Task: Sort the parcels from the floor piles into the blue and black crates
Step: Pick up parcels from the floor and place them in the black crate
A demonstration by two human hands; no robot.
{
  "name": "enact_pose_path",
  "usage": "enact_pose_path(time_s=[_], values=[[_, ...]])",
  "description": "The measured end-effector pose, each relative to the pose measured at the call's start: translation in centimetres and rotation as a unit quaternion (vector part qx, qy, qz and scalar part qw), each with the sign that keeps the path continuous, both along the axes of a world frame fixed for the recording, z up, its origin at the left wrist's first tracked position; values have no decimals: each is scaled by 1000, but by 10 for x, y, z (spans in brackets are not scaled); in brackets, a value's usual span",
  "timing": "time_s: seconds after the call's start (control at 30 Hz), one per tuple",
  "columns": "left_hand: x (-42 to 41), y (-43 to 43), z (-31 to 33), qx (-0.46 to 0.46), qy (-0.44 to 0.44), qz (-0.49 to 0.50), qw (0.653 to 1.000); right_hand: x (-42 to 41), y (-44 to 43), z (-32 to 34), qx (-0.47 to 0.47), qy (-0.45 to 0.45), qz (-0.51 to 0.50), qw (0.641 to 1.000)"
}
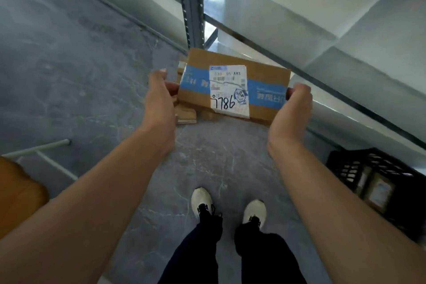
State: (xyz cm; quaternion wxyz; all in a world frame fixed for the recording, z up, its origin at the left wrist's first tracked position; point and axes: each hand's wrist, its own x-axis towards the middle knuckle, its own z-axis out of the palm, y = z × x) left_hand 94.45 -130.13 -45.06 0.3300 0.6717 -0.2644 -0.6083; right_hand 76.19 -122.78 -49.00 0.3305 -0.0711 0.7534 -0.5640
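Open grey floor (92, 71) ahead-left, shelving upright (192, 7) and white shelf panels (322, 18) blocking ahead and right, black crate (378, 182) low right, cardboard pile (186, 113) under held parcel (232, 87), white rail (36, 148) left.

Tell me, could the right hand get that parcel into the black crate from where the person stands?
Probably yes. The black crate sits on the floor on the right hand's side, nothing lying between. But both hands hold the parcel, so the left hand must release.
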Motion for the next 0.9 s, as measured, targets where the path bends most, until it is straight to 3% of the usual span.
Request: enact_pose_path(time_s=[0.27,0.4,0.53,0.7,0.9], values=[[-19,51,178,-77,47,-56,994,-21,69,168,-87,38,-62,994],[-31,91,257,-98,118,-67,986,-35,115,239,-90,103,-43,990],[-46,128,325,-112,206,-90,968,-34,157,309,-107,104,-33,988],[-63,153,382,-132,295,-157,933,-27,206,367,-135,127,-68,980],[-80,170,421,-144,302,-271,903,-11,255,384,-125,203,-106,965]])
